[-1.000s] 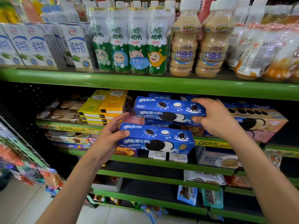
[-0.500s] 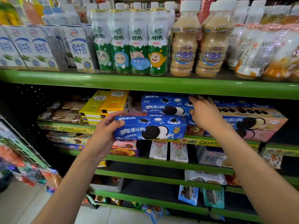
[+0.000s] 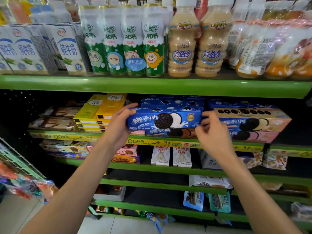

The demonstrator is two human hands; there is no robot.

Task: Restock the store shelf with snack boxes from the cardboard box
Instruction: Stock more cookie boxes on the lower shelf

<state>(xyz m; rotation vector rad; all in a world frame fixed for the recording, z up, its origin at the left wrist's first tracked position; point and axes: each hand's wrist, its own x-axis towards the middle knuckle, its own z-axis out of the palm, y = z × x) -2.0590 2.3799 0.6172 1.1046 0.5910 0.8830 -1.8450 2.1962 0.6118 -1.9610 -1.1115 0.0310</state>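
Since the earlier frames, left hand (image 3: 118, 130) has carried the blue Oreo box (image 3: 164, 118) up from below the shelf lip to the level of the cookie row; right hand (image 3: 213, 137) has come off the box it slid in and dropped toward the near box's right end.

Oreo box: long axis runs left-right, roughly level, printed front face toward the camera, top face with small cookie pictures tilted up. It sits at the front of the second green shelf (image 3: 152, 142), over a lower Oreo box (image 3: 170, 132) and in front of another blue Oreo box (image 3: 172, 102) set further back. Cannot tell whether it rests on the stack or hangs just above it.

Left grip: fingers wrapped round the box's left end, thumb on top edge, palm under it. Right grip: narrow, fingers curled loosely at the box's right end, holding nothing clearly; contact with the box cannot be told.

Right of the box, stacked Oreo boxes in tan and pink (image 3: 253, 125). Left, yellow boxes (image 3: 99, 112) stacked. Shelf above carries green AD bottles (image 3: 123, 43), beige bottles (image 3: 197, 44), milk cartons (image 3: 65, 48). Shelf below has two Pocky boxes (image 3: 171, 156).
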